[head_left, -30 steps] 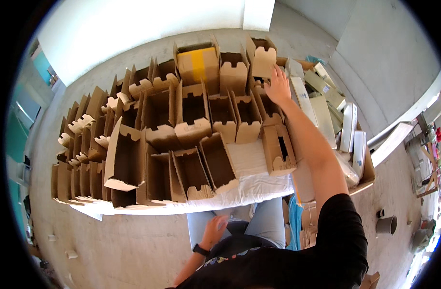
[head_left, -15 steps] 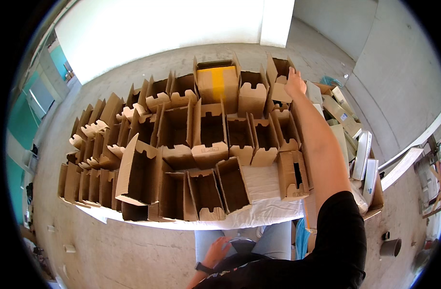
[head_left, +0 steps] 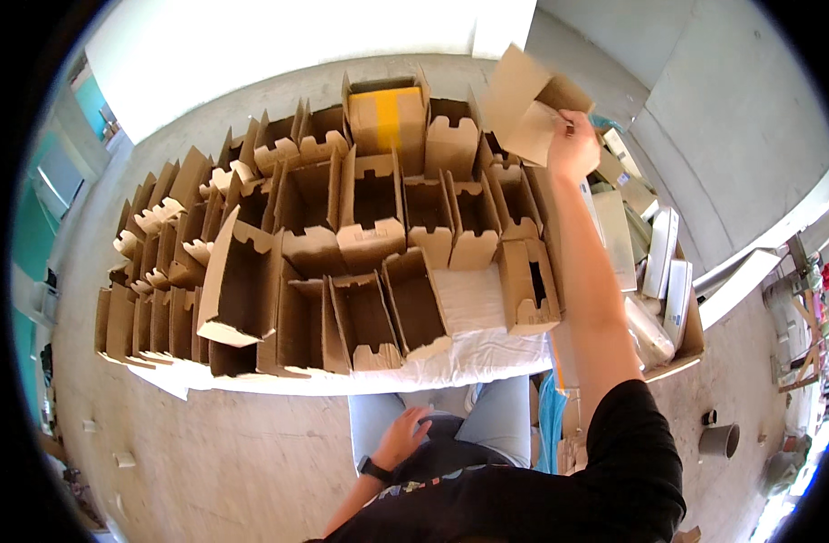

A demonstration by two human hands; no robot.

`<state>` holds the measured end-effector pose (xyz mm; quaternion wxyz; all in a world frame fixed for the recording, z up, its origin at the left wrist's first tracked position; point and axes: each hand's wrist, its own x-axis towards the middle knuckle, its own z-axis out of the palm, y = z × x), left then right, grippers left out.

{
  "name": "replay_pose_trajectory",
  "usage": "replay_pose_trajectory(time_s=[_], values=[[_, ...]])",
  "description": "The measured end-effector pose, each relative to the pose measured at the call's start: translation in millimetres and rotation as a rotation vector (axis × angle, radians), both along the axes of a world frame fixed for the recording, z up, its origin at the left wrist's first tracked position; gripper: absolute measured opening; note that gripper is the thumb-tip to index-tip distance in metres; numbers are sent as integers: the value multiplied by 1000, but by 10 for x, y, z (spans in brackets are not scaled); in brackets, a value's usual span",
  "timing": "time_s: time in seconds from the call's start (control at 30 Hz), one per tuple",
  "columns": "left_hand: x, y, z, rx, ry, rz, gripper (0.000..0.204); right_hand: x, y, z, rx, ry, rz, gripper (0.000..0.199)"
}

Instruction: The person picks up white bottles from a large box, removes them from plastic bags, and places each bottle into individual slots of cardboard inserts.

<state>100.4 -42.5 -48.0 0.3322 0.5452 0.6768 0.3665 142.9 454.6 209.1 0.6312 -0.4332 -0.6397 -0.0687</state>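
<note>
My right hand (head_left: 577,145), arm stretched to the far right of the table, is closed on the edge of an open cardboard box (head_left: 529,104). That box is tilted, slightly blurred and raised above its neighbours. Below it stands a smaller open box (head_left: 523,201) at the right end of the middle row. My left hand (head_left: 403,438) lies over my lap with its fingers loosely out and nothing in it. Nearer me, a box with a dark slot (head_left: 523,303) stands beside bare white cloth (head_left: 473,303).
Rows of open cardboard boxes (head_left: 369,317) cover most of the table. A box with yellow tape (head_left: 378,113) stands in the back row. Along the right side, a large carton (head_left: 690,348) holds white and tan packages. A grey bucket (head_left: 720,441) is on the floor at right.
My right hand has lifted the box from the back row's right end and tilted it. The table appears shifted up and left in view. My left hand stays over my lap.
</note>
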Motion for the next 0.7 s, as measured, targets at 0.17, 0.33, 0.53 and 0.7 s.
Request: replay_pose_trajectory(time_s=[0.17,0.33,0.53,0.7], values=[[109,65,72,27,-32,-77,30,519,-1141,63,-41,356,337,12],[167,94,191,35,-35,-116,31,1142,-2010,24,-188,453,420,12],[204,108,252,50,-32,-145,27,1513,-2556,-269,-330,155,372,14],[236,144,318,81,-23,-130,25,1612,-2774,-374,-127,-33,302,26]])
